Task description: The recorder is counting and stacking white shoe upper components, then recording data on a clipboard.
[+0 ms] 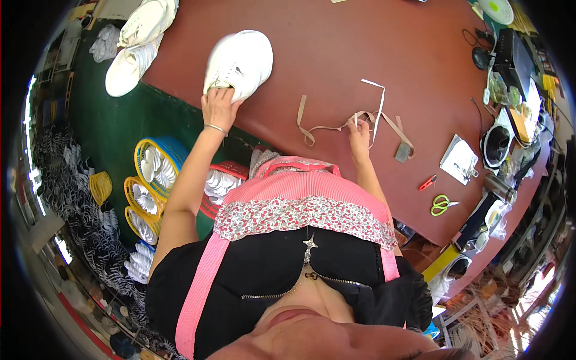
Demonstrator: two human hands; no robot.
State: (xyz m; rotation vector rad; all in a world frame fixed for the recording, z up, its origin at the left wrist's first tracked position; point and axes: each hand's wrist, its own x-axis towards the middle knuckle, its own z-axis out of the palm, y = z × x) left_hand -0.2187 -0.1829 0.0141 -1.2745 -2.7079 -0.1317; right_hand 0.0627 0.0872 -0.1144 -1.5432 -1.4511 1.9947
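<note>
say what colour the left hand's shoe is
The shoe is white, clearest in the head view.

Red-brown tabletop (336,60), green floor (111,126), bright strip light (27,120)

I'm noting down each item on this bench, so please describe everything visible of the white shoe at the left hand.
The white shoe looks low-cut and smooth, with a broad, rounded toe pointing away from the person. Small eyelets show near the opening, which faces the person. Glare hides fine texture, so the material is unclear. It is at the reddish-brown table's left side; whether it rests there or is lifted is unclear. The left hand has its fingers in the opening.
</note>
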